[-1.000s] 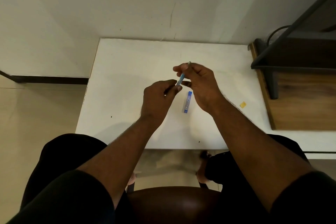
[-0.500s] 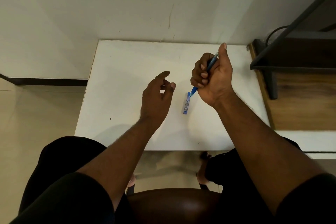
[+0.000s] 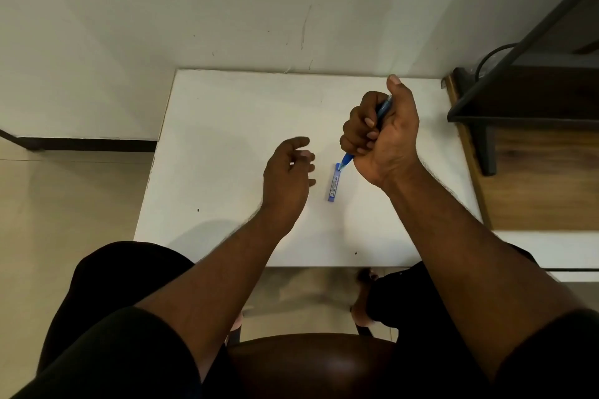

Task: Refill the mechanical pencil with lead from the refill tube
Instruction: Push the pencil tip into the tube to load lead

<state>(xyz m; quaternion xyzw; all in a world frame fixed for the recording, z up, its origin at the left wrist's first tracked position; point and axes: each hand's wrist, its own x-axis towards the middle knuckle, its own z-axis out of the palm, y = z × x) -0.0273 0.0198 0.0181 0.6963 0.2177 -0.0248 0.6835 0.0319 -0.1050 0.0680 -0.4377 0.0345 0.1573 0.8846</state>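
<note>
- Since a second ago, both hands have been parting: the right hand (image 3: 382, 136) has taken the mechanical pencil (image 3: 384, 106) away into a closed fist, and the left hand (image 3: 287, 178) has let go and is now drifting down, empty.
- Right hand is wrapping the pencil fully, fingers curled tight round the barrel, thumb standing up alongside its far end; the blue tip is poking out below the heel of the fist.
- Left hand is hanging half open above the table (image 3: 227, 126), fingers loosely curled and holding nothing that I can see (whether a small cap is tucked inside is not visible).
- Refill tube (image 3: 334, 182) is lying flat on the table, just below the pencil tip that sticks out of the right fist, and just to the right of the left fingertips, between the two hands.
- Its long axis is running away from the person, roughly in line with the pencil's slant, so the near end is pointing back toward the body and the far end is sitting right under the pencil tip; whether the tip is touching it cannot be told from this angle.
- Left hand is the free one, and the tube is close beside its fingertips, so by my judgement it is the hand placed to pick the tube up, pinching across the narrow sides.
- Lead has not yet come out of the tube, so the refill proper appears to be still ahead.
</note>
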